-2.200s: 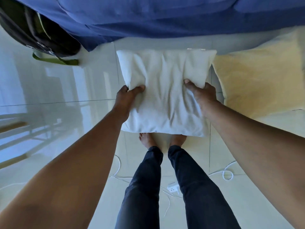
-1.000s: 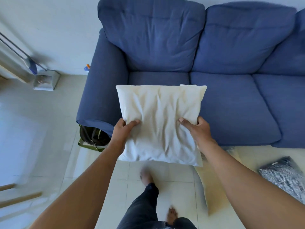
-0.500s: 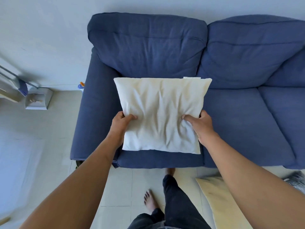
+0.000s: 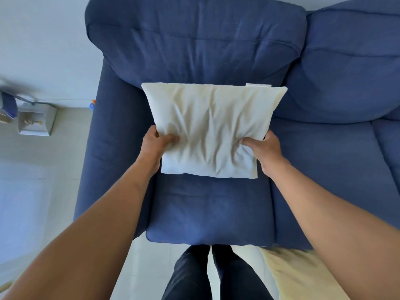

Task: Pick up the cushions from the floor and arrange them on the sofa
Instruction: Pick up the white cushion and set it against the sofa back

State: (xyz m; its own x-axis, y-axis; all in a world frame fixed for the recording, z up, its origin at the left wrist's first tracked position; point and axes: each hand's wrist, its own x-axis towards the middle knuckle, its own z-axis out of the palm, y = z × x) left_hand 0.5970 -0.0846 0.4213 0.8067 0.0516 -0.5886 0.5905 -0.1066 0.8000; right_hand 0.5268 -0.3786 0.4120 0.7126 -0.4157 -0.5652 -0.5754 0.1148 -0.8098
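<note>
Two hands, left (image 4: 156,141) and right (image 4: 263,148), grip closed on white cushion (image 4: 211,131); step: placing over sofa (image 4: 207,213) seat; next: lean against backrest; release.

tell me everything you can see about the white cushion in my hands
The white cushion is a soft, square, off-white fabric pillow, heavily creased across its face, with a small white tag at its top right edge. The left hand and right hand pinch its lower side edges, thumbs on the front. It is held over the leftmost seat of the blue sofa, its top edge in front of the back cushion; whether it touches the sofa is unclear.
</note>
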